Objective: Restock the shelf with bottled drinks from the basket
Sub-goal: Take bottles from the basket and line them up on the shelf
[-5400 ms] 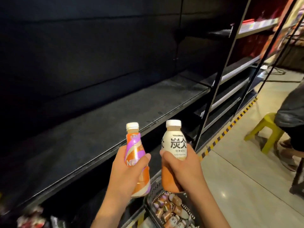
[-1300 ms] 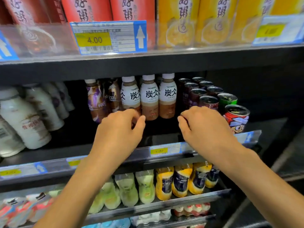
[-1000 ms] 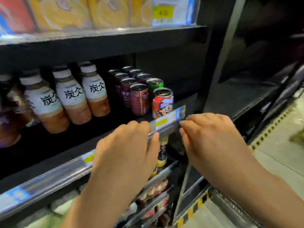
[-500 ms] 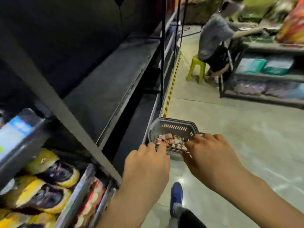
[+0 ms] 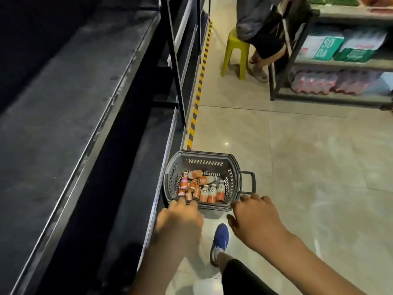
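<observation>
- Shelf (image 5: 70, 116): dark, bare on the tiers in view, running along the left of the basket. Judged the reason the basket is parked tight against its foot: stock stays within arm's reach of the place it must go.
- Floor (image 5: 297, 167): pale tiles, clear to the right of the basket; a striped yellow strip (image 5: 200, 86) runs along the shelf foot beyond the basket.
- Seated person (image 5: 261, 24) on a yellow stool (image 5: 234, 52), well beyond the basket, beside a second rack (image 5: 331, 67) holding packs. Neither stands in the way.
- Basket (image 5: 204, 161): grey, on the floor, handle (image 5: 247, 183) folded out to its right side, so the top is open to a reach from above.
- Bottles (image 5: 204, 188): inside the basket, some upright along the near wall, others lying tumbled toward the far-left corner. Upright ones judged easier to take.
- Right hand (image 5: 257, 218): above the basket's near-right corner, grip empty, fingers loosely curled.
- Left hand (image 5: 180, 218): above the near-left rim, blurred; grip empty, fingers spread.
- Blue shoe (image 5: 220, 239): on the floor just short of the basket, between the hands.
</observation>
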`<state>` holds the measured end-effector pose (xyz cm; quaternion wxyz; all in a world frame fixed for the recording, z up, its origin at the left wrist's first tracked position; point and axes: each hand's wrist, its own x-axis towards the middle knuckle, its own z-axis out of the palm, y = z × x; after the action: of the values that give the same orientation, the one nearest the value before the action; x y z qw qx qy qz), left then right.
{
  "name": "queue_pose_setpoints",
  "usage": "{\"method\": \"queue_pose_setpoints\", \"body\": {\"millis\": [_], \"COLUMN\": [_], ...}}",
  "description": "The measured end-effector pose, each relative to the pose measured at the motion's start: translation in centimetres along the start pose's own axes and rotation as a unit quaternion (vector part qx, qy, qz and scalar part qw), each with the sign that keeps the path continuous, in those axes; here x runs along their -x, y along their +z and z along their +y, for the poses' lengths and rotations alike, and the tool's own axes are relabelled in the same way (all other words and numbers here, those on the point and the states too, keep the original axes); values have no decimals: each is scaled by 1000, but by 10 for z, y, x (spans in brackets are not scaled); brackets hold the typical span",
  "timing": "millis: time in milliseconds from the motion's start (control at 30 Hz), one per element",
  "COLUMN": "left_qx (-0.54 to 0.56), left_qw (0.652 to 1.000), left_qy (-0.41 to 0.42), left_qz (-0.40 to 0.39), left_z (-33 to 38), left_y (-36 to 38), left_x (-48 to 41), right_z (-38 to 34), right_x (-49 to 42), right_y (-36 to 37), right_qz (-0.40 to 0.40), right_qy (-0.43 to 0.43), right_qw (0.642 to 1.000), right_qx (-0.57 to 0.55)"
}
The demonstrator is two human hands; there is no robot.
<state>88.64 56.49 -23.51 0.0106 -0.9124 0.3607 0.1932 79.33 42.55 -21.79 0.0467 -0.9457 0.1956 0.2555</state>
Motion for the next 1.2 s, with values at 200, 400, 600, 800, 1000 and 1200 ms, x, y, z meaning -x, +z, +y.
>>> {"method": "queue_pose_setpoints", "body": {"millis": [200, 400, 600, 800, 1000, 1200], "left_qx": [37, 20, -36, -17, 121, 254], "left_qw": [992, 977, 964, 961, 956, 881], "left_qy": [-23, -33, 21, 9, -146, -382], "left_qz": [-121, -209, -263, -275, -224, -118], "left_z": [-12, -34, -56, -101, -161, -197], "left_y": [7, 68, 189, 354, 520, 629], "left_x": [-135, -251, -364, -480, -563, -618], "right_z": [39, 58, 61, 55, 49, 39], "right_x": [-126, -234, -362, -509, -607, -667], "right_y": [-10, 37, 137, 302, 469, 580], "right_qz": [-40, -101, -183, -279, -248, -224], "right_qy": [-15, 4, 22, 85, 248, 353], "right_qw": [999, 994, 981, 948, 864, 744], "right_qx": [-12, -43, -57, -126, -362, -521]}}
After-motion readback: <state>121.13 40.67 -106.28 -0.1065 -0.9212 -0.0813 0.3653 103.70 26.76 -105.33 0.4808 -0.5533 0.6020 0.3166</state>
